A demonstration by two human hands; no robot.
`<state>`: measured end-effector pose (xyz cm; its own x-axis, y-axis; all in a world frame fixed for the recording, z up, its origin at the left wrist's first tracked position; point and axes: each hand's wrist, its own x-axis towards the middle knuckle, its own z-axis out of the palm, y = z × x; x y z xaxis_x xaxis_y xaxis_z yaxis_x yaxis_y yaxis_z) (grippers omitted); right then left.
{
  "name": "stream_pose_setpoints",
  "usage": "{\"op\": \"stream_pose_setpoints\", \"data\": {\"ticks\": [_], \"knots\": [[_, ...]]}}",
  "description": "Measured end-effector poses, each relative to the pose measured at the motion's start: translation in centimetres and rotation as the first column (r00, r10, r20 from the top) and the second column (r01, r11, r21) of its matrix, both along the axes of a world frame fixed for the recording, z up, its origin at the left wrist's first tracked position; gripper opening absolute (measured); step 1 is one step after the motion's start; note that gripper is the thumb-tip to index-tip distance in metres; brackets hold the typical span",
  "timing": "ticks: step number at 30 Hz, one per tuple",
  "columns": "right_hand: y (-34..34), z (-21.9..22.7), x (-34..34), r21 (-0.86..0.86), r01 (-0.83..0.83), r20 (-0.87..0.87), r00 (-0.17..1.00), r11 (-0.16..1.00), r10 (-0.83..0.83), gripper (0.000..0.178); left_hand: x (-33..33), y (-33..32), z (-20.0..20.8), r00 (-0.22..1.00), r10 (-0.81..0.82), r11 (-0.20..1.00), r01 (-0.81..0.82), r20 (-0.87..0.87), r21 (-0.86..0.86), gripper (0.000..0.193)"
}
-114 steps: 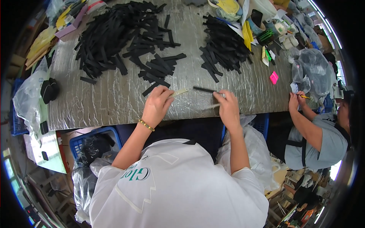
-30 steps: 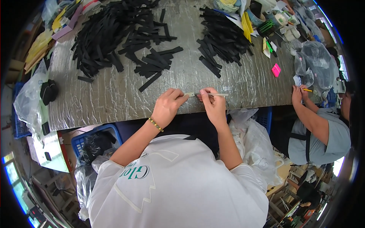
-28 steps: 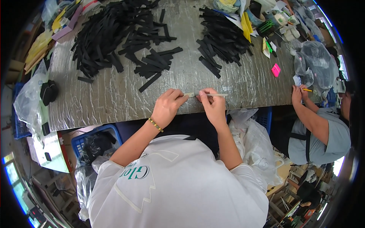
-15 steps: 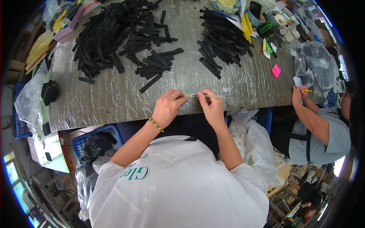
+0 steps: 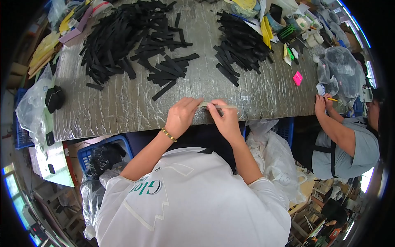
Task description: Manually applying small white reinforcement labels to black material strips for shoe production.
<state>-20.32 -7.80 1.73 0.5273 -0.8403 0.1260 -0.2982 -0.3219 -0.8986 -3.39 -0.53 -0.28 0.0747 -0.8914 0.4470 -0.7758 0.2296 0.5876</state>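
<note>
Close to the table's near edge, both hands work on a thin, pale, narrow strip (image 5: 228,107); its exact kind cannot be made out. My left hand (image 5: 182,114), with a beaded bracelet at the wrist, pinches the strip's left end. My right hand (image 5: 226,120) grips it a little farther right, thumb and fingers pressed together, and the strip's tail sticks out past the fingers. Beyond my hands lie a large heap of short black strips (image 5: 115,45) at the left and a smaller heap of black strips (image 5: 242,43) at the right.
The table (image 5: 135,113) has a wrinkled, shiny cover. A pink piece (image 5: 298,78) lies at its right, near clear plastic bags (image 5: 343,66). Tape rolls and tools crowd the far right corner. A co-worker (image 5: 343,140) stands at the right edge. Below the table is a blue basket (image 5: 88,154).
My right hand has shifted slightly left, closer to my left hand, along with the pale strip. The gap between the two hands is smaller. The black heaps are unchanged.
</note>
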Motion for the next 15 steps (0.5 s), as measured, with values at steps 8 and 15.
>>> {"op": "stream_pose_setpoints", "data": {"ticks": [8, 15], "knots": [[-0.1, 0.0, 1.2, -0.023, -0.066, -0.102, 0.993, 0.998, 0.063, 0.014, 0.0, 0.0, -0.2, 0.989, 0.014, 0.999, -0.007, -0.145, 0.047, 0.037], [-0.4, -0.3, 1.4, -0.204, -0.081, -0.058, 0.996, 0.976, 0.071, 0.010, 0.1, -0.1, 0.0, 0.989, 0.010, 0.998, -0.002, -0.145, 0.057, 0.035]]}}
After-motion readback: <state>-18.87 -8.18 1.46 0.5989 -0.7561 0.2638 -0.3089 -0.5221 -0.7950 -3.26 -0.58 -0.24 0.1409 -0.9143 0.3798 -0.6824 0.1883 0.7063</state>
